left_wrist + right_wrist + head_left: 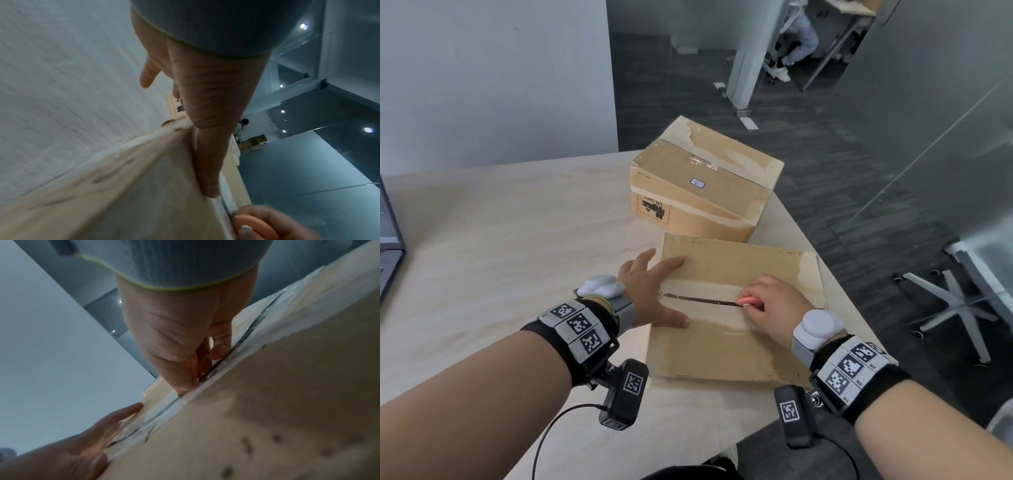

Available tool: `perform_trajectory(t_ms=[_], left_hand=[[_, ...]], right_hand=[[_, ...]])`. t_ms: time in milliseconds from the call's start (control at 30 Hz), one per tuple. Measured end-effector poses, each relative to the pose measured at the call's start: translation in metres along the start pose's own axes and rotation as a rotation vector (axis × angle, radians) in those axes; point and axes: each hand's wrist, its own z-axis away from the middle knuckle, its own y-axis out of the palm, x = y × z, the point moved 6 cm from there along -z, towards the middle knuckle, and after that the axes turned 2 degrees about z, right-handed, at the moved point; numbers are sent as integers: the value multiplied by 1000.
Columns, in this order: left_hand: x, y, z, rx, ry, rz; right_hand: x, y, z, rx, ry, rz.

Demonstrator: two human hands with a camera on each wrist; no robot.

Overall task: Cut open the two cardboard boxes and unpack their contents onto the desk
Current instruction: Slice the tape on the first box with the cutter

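Note:
A flat cardboard box (736,346) lies near the desk's right front corner, its taped top seam slit open from the left edge to about the middle. My right hand (770,303) pinches a small pink cutter (748,301) whose blade sits in the seam; the same cutter (192,365) shows between thumb and fingers in the right wrist view, and its pink body (251,227) in the left wrist view. My left hand (654,291) presses flat, fingers spread, on the box's left edge. Behind it stands a taller taped cardboard box (705,185), closed.
The pale wooden desk (500,257) stretches left; a laptop (388,253) sits at its left edge. The desk's right edge runs just beside the flat box. A swivel chair base (955,301) and glass partition stand on the right.

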Motion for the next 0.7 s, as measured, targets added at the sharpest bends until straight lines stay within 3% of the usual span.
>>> perform_trajectory(t_ms=[167, 333, 467, 700], left_hand=[[-15, -29, 2, -130, 12, -329], [-83, 14, -9, -104, 99, -274], [-89, 35, -16, -136, 36, -390], [-83, 34, -12, -125, -3, -357]], right_hand=[[31, 1, -18, 28, -59, -11], [24, -2, -21, 71, -98, 19], [8, -5, -21, 98, -125, 62], [-51, -23, 3, 79, -177, 45]])
